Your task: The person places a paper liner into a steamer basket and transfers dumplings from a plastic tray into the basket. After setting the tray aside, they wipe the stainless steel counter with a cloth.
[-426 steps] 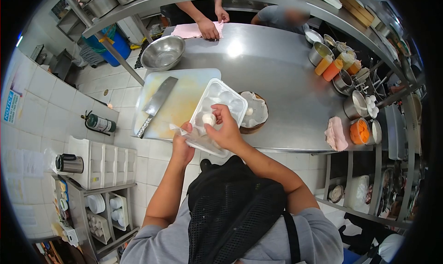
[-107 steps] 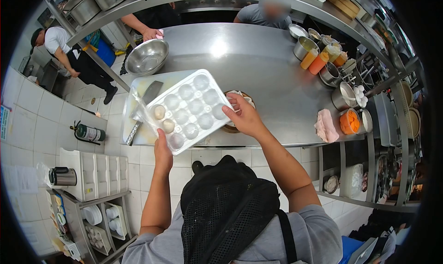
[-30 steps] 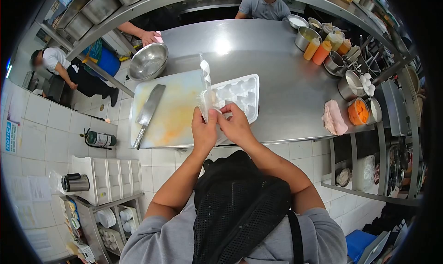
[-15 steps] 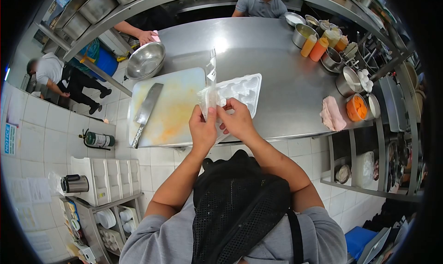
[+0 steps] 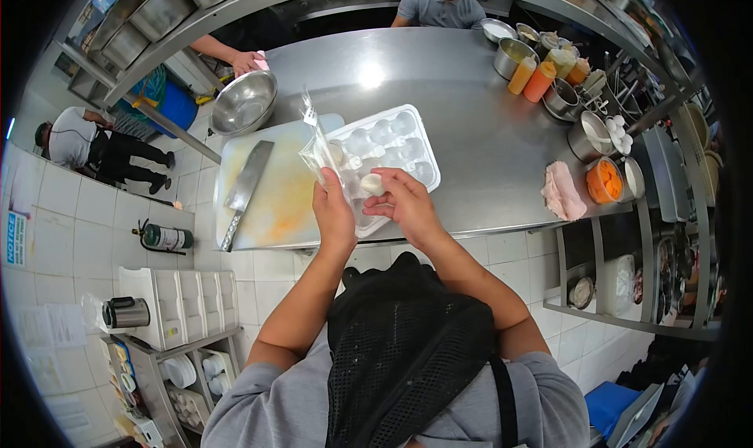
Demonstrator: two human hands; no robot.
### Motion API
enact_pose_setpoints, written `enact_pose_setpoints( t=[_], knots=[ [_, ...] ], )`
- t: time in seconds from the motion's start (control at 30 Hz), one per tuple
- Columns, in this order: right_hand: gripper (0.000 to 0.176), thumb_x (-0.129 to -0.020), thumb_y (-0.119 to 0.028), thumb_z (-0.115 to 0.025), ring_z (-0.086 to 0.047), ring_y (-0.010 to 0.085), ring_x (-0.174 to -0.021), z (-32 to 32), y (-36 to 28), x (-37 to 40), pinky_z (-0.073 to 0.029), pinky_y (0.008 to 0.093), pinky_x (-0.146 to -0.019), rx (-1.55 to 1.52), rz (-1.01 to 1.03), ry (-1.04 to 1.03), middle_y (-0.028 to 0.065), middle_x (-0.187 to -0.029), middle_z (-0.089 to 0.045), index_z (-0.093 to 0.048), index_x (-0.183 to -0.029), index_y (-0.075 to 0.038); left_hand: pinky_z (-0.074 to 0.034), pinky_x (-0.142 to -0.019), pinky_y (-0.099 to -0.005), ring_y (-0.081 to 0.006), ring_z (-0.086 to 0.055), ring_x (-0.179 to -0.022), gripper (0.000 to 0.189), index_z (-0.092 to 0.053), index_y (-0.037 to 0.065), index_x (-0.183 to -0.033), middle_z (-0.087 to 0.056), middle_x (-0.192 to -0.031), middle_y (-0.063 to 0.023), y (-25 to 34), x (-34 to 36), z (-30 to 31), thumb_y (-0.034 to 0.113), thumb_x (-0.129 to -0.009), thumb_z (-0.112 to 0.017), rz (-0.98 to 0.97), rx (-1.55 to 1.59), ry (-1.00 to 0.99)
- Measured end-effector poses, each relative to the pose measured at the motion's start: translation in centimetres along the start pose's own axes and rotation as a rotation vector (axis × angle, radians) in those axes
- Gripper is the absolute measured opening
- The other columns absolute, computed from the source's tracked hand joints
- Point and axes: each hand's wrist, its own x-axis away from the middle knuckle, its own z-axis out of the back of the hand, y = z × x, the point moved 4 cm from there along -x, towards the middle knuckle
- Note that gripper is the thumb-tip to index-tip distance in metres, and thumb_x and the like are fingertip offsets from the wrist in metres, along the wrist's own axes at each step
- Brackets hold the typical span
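Since half a second before, the plastic tray (image 5: 390, 141) had tipped flat, cups facing up, over the near edge of the worktop (image 5: 471, 87), beside the cutting board (image 5: 278, 197). The left hand (image 5: 333, 213) gripped the tray's near side, with loose clear film (image 5: 311, 138) rising from it. The right hand (image 5: 405, 206) pinched a small white ball (image 5: 372, 184) in its fingertips above the tray.

Left hand (image 5: 332, 211) gripping clear plastic egg tray (image 5: 384, 155), right hand (image 5: 405, 205) pinching 1 pale egg (image 5: 372, 184) over it, cleaver (image 5: 245, 186) on cutting board (image 5: 282, 193) beside
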Motion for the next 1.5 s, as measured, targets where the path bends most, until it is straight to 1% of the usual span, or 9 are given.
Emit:
enact_pose_setpoints(
  t=[0.17,0.3,0.4,0.47,0.57,0.9,1.07,1.17,1.5],
  knots=[
    [0.034,-0.090,0.005,-0.057,-0.065,0.0209,-0.093,0.7,-1.0,0.1,-0.057,0.0359,-0.082,0.092,0.103,-0.077,0.0125,-0.114,-0.059,-0.050,-0.122,0.000,-0.042,-0.095,-0.0318,-0.0176,-0.053,-0.108,0.062,-0.050,-0.005,-0.125,-0.058,-0.118,-0.0120,-1.1,-1.2,1.0,0.051,-0.101,-0.041,0.012,0.079,-0.012],
    [0.035,-0.088,0.006,-0.059,-0.065,0.0197,-0.093,3.9,-4.5,-0.6,-0.056,0.0343,-0.083,0.160,0.211,-0.049,0.0116,-0.115,-0.058,-0.050,-0.122,-0.001,-0.044,-0.098,-0.0358,-0.0224,-0.054,-0.116,0.069,-0.043,-0.003,-0.136,-0.053,-0.129,-0.0144,0.7,-2.1,3.1,0.056,-0.100,-0.039,0.130,0.191,0.048],
    [0.032,-0.088,0.005,-0.059,-0.065,0.0177,-0.093,7.5,-7.3,-1.4,-0.055,0.0307,-0.084,0.375,0.371,0.076,0.0107,-0.116,-0.057,-0.052,-0.119,0.000,-0.045,-0.099,-0.0386,-0.0266,-0.053,-0.120,0.073,-0.038,0.000,-0.141,-0.050,-0.135,-0.0142,2.8,-2.8,5.9,0.059,-0.099,-0.037,0.052,0.312,0.087],
    [0.034,-0.084,-0.002,-0.060,-0.062,0.0296,-0.101,9.4,-6.9,-2.4,-0.050,0.0369,-0.088,1.040,0.192,0.013,0.0169,-0.114,-0.058,-0.055,-0.117,-0.004,-0.044,-0.101,-0.0392,-0.0277,-0.051,-0.122,0.073,-0.037,0.001,-0.142,-0.049,-0.137,-0.0140,4.0,-2.8,7.6,0.060,-0.099,-0.036,0.047,0.311,0.116],
    [0.033,-0.082,-0.006,-0.060,-0.058,0.0354,-0.105,9.0,-6.4,-3.2,-0.047,0.0414,-0.089,1.365,0.223,0.082,0.0195,-0.117,-0.056,-0.058,-0.114,-0.006,-0.042,-0.103,-0.0403,-0.0293,-0.049,-0.125,0.074,-0.034,0.004,-0.145,-0.046,-0.140,-0.0140,4.4,-2.5,10.0,0.061,-0.098,-0.034,0.028,0.320,0.152],
    [0.025,-0.082,-0.007,-0.060,-0.054,0.0321,-0.107,8.8,-2.5,-7.2,-0.041,0.0447,-0.094,1.695,0.375,-0.151,0.0144,-0.100,-0.065,-0.064,-0.106,-0.008,-0.038,-0.108,-0.0433,-0.0300,-0.043,-0.132,0.070,-0.030,0.010,-0.148,-0.040,-0.146,-0.0121,2.9,-0.6,13.9,0.060,-0.099,-0.033,0.042,0.340,0.240],
    [0.029,-0.077,-0.007,-0.069,-0.052,0.0254,-0.106,9.6,-1.8,-7.5,-0.035,0.0383,-0.093,1.938,0.294,-0.190,0.0090,-0.099,-0.067,-0.069,-0.105,-0.011,-0.039,-0.107,-0.0430,-0.0298,-0.045,-0.130,0.069,-0.031,0.009,-0.147,-0.041,-0.145,-0.0117,2.8,-0.2,14.9,0.059,-0.099,-0.034,0.080,0.339,0.279],
    [0.021,-0.076,-0.005,-0.063,-0.054,0.0250,-0.099,9.5,-1.8,-7.4,-0.037,0.0381,-0.087,1.947,0.473,-0.175,0.0071,-0.085,-0.067,-0.071,-0.094,-0.012,-0.043,-0.103,-0.0418,-0.0295,-0.047,-0.127,0.077,-0.028,0.006,-0.148,-0.042,-0.143,-0.0139,2.9,0.0,14.7,0.063,-0.097,-0.037,0.065,0.311,0.252],
    [0.025,-0.076,-0.007,-0.066,-0.053,0.0251,-0.104,9.9,-1.8,-6.7,-0.034,0.0454,-0.096,1.906,0.430,-0.139,0.0083,-0.090,-0.066,-0.072,-0.100,-0.014,-0.041,-0.105,-0.0436,-0.0301,-0.048,-0.128,0.070,-0.032,0.009,-0.146,-0.045,-0.142,-0.0123,2.3,-0.5,14.1,0.060,-0.098,-0.035,0.112,0.342,0.186]
  ],
)
